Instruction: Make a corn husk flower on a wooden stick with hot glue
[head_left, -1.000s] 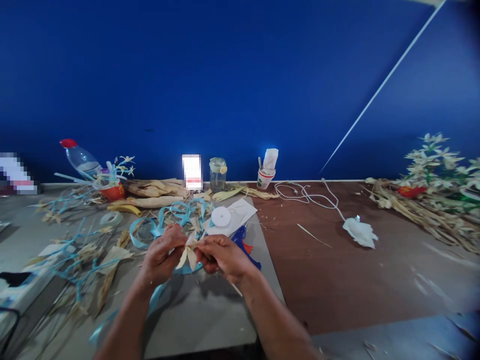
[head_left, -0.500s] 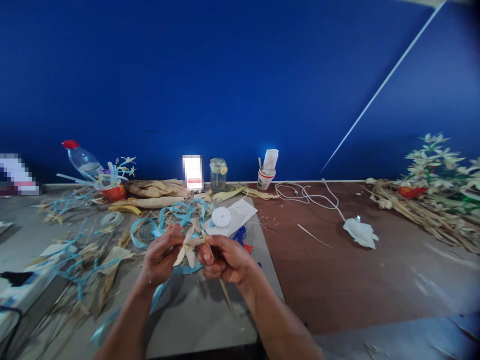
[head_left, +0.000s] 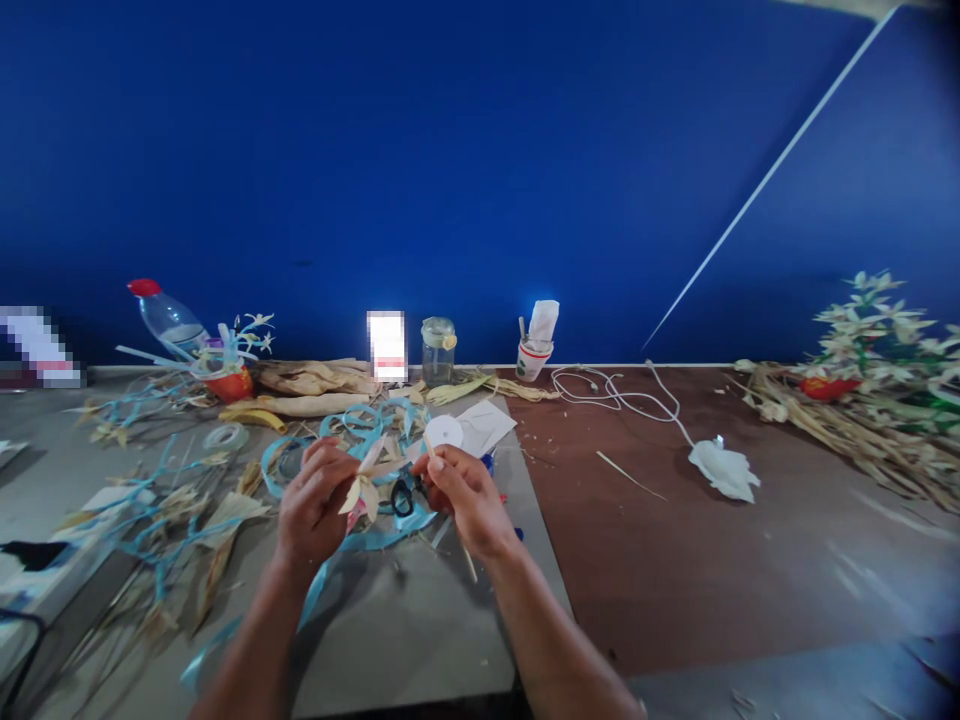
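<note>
Left hand (head_left: 311,505): fingers pinching flower at its left side; exact grip point partly hidden by petals.
Flower (head_left: 364,492): up between the hands, over the worktop (head_left: 390,630), petals fanned toward the camera; side pinch probably spares them from crushing.
Right hand (head_left: 469,500): thumb and fingers closed on stick, palm turned inward.
Stick (head_left: 471,568): upper tip above thumb, lower end out below the hand; slanted, likely so the length clears the wrist.
Pale strip (head_left: 390,467): spans from flower toward right fingers; petal or separate piece, can't tell.
Black loop (head_left: 403,497): below the strip, between the hands; maybe a scissor handle, within easy reach.
Ribbon (head_left: 360,420): loose blue coils behind and under the hands, probably left unwound for quick access.
Spool (head_left: 448,430): flat on paper (head_left: 491,425), just behind right hand; lying flat should stop it rolling.
Husks (head_left: 315,378): along the wall, likely out of the way.
Jar (head_left: 439,355), white cup (head_left: 533,362): upright at the back, presumably safe from elbows.
Blue stems (head_left: 157,545): spread left, well apart from flower.
</note>
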